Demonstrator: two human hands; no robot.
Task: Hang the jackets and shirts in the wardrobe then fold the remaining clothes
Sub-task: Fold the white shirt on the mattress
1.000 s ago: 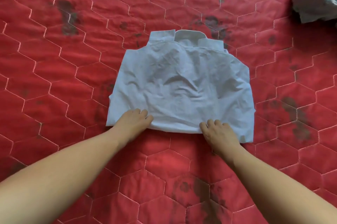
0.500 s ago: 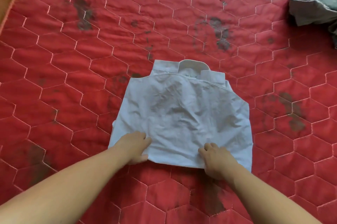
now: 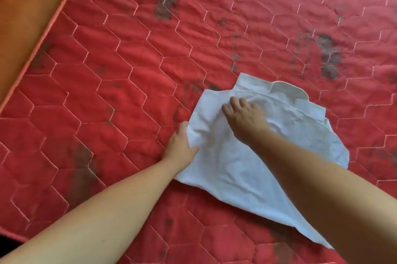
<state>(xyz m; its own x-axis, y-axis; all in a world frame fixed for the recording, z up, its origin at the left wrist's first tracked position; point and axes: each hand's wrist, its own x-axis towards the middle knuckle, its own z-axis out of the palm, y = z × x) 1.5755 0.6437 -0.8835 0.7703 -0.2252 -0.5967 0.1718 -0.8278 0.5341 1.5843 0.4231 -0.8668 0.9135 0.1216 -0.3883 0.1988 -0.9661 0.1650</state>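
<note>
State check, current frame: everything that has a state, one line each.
shirt: folded, wrinkled, lying flat on the mattress, collar away from the person
left hand: grips the shirt's left edge, thumb on top
right hand: flat on the shirt below the collar, fingers straight and spread
mattress: red, quilted, dark stains

Even, fairly bright daylight, with no glare. The white shirt (image 3: pixel 236 173) keeps its creases unclipped and carries a faint grey shadow just left of the right forearm (image 3: pixel 322 188), so the light perhaps comes from the right of the frame. Detail is soft and smeared throughout. Wide-angle stretch swells the bottom edge, and the lower-left corner falls dark.
</note>
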